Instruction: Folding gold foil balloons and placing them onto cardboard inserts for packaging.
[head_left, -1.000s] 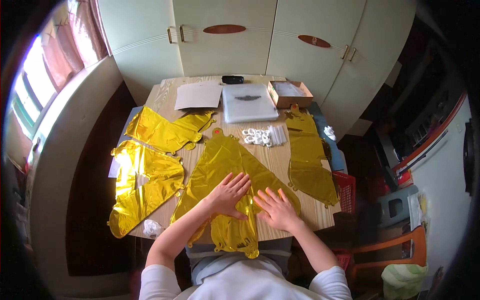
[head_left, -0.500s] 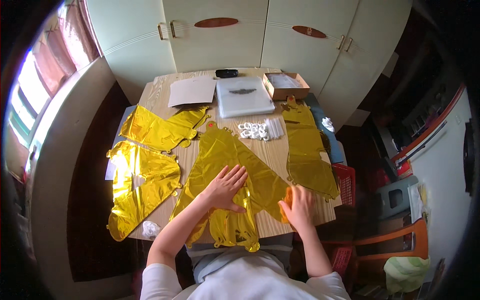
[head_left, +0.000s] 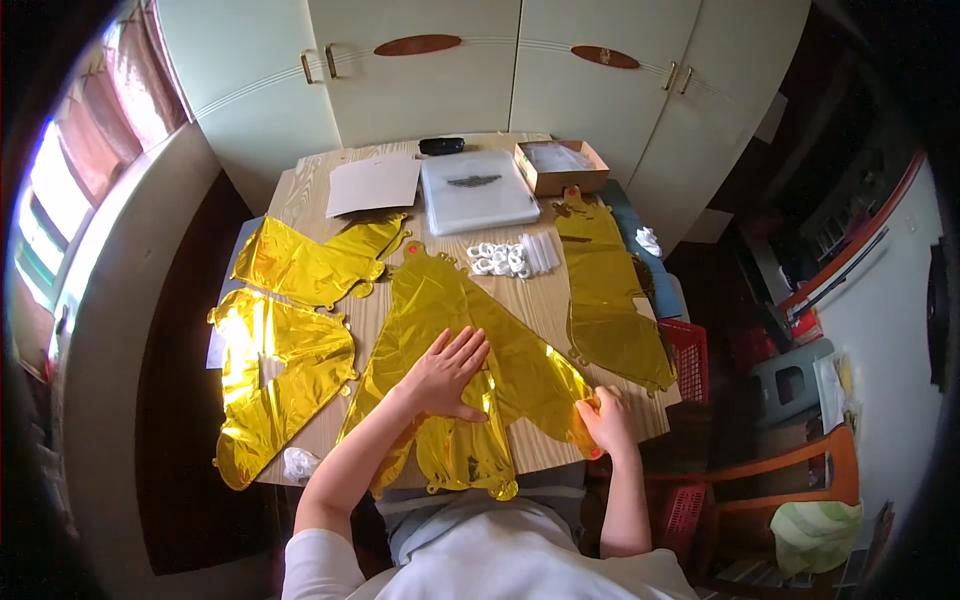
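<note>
A large flat, shiny gold foil balloon (head_left: 425, 300) lies across the middle of the table, its lower lobes reaching the near edge. My left hand (head_left: 445, 378) is laid flat on its centre with fingers stretched. At its lower right tip, my right hand (head_left: 610, 420) has bent fingers pinching the foil edge. Two more gold pieces, an upper foil sheet (head_left: 300, 262) and a lower foil sheet (head_left: 312, 350), lie to the left. Another gold foil piece (head_left: 612, 305) lies to the right.
Beyond the foil are white rings (head_left: 497, 262), clear tubes (head_left: 541, 254), clear plastic sleeves (head_left: 485, 212), white sheets (head_left: 374, 184), a black object (head_left: 442, 146) and a cardboard box (head_left: 560, 182). Crumpled white tissue (head_left: 299, 464) sits at the near left. A red basket (head_left: 686, 350) and a chair (head_left: 845, 465) stand right.
The foil's right tip, bunched and orange-looking by my right hand before, is now spread out toward the lower right. My right hand has shifted slightly down. The left hand stays on the centre.
</note>
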